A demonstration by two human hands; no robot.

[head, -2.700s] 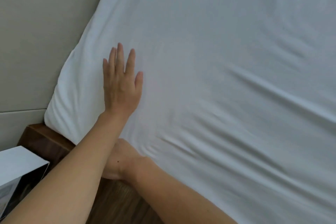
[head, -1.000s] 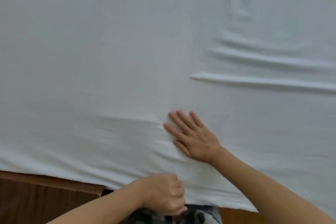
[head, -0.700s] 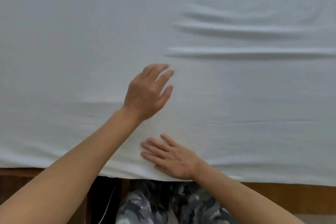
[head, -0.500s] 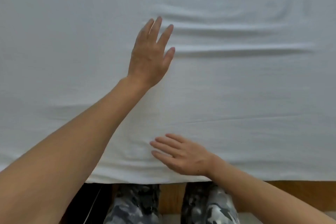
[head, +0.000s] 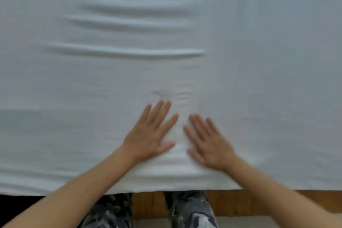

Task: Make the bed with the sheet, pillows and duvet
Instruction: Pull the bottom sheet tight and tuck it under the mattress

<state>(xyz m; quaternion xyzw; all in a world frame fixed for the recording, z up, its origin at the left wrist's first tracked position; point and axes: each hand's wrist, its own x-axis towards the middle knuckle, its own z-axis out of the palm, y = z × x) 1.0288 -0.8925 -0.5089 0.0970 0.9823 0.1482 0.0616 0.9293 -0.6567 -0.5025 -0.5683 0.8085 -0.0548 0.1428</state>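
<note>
A white sheet [head: 92, 89] covers the mattress and fills nearly the whole view. Three long creases [head: 129, 52] run across it in the upper middle. My left hand [head: 149, 135] lies flat on the sheet near the bed's near edge, fingers straight and spread. My right hand [head: 207, 142] lies flat just beside it, fingers straight, a narrow strip of sheet between the two. Neither hand holds anything. No pillows or duvet are in view.
The wooden bed frame [head: 231, 203] runs along the bottom under the sheet's hem. My legs in camouflage trousers [head: 190, 211] stand against it. A dark gap [head: 18, 201] shows at the bottom left.
My left hand, which was stretched out far over the sheet by the creases, has come back toward me and now lies flat beside my right hand. The view has shifted slightly right.
</note>
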